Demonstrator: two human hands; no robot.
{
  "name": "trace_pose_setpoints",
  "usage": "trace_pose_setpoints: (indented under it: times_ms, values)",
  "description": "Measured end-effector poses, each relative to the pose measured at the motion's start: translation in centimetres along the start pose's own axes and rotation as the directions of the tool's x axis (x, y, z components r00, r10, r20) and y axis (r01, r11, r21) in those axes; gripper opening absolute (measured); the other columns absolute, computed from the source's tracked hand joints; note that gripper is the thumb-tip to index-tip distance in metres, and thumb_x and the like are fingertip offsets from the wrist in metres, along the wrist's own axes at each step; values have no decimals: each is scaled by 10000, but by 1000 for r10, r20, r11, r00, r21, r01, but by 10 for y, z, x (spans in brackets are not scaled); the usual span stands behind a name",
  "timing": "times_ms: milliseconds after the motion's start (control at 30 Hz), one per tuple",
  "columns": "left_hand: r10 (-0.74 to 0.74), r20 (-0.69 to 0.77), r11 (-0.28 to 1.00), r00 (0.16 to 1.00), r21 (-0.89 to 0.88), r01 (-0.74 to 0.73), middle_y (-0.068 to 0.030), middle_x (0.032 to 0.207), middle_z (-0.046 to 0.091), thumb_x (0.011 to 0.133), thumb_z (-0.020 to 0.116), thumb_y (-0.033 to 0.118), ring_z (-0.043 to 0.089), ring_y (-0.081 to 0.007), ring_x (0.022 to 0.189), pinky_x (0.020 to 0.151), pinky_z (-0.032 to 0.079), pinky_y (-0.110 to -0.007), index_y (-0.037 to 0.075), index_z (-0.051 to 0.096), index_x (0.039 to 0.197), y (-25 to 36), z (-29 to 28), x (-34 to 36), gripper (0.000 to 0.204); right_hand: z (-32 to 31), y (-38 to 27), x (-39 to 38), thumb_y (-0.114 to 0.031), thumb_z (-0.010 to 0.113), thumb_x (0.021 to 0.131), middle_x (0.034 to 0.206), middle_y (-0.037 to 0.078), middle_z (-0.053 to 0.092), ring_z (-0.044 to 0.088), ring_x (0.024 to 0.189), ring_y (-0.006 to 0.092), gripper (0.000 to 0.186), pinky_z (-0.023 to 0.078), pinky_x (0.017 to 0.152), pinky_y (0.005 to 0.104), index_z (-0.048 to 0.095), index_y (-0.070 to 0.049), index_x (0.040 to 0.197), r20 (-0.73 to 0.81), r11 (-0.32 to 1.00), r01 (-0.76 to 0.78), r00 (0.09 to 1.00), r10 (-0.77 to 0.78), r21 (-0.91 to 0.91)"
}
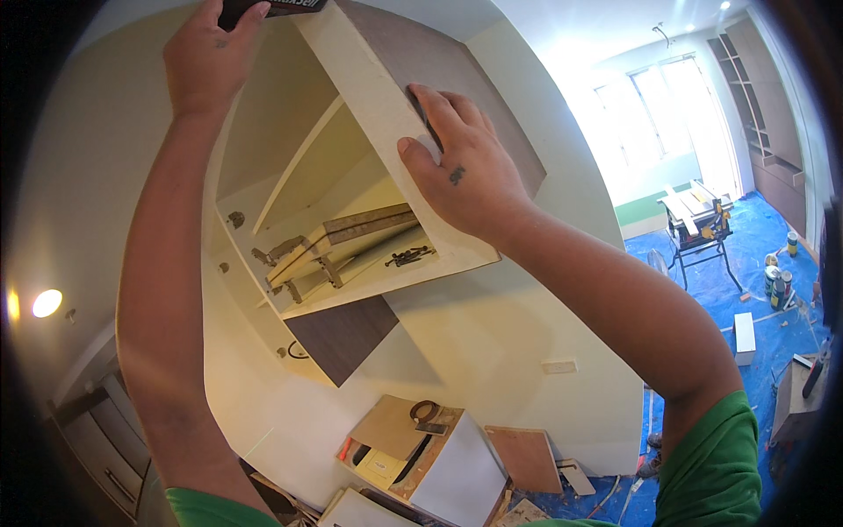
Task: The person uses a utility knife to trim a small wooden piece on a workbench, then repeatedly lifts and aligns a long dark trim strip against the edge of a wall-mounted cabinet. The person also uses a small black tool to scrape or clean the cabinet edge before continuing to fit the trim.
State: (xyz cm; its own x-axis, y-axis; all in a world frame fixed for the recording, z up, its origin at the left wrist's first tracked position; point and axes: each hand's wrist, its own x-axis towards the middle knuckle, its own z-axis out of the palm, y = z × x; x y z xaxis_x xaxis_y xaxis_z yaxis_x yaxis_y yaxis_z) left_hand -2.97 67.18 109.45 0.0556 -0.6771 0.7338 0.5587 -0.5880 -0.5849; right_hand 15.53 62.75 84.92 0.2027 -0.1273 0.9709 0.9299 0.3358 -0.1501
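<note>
An open white wall cabinet [457, 250] with a brown side panel [518, 140] hangs in front of me. At the top edge of the view, my left hand [213, 57] is closed on a black object [285, 7] with pale lettering; its upper part is out of view. My right hand [470, 162] rests on the cabinet's front edge beside the brown panel, thumb and fingers apart. A narrow dark strip [428, 119] shows under its fingers; whether it is held is unclear. Inside the cabinet lie boards with hinges [325, 250] and a pile of dark screws [410, 256].
Below stands a white box-shaped cabinet [461, 465] with cardboard and a roll of brown tape [425, 411] on top. A brown board [524, 458] leans against the wall. To the right, a folding workbench [698, 220] and several cans [778, 285] stand on blue floor sheeting [694, 351].
</note>
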Motion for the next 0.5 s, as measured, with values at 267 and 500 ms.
trace_pose_setpoints:
  times_ms: [267,500]
  values:
    - [-50,41,997,998,67,47,-102,942,770,901,754,492,738,-236,854,807,547,-342,113,727,1144,1,-1,3,451,-1,-1,0,-291,557,982,1416,238,500,479,1320,423,565,411,1105,494,437,-64,1486,-1,1000,-8,1000,8,3]
    - [-64,54,995,996,76,60,-124,946,764,904,745,504,738,-274,874,806,548,-358,101,722,1130,0,-7,3,463,0,-3,0,-285,564,979,1413,236,502,482,1316,424,569,411,1105,499,433,-68,1488,-3,1000,-9,1000,9,7]
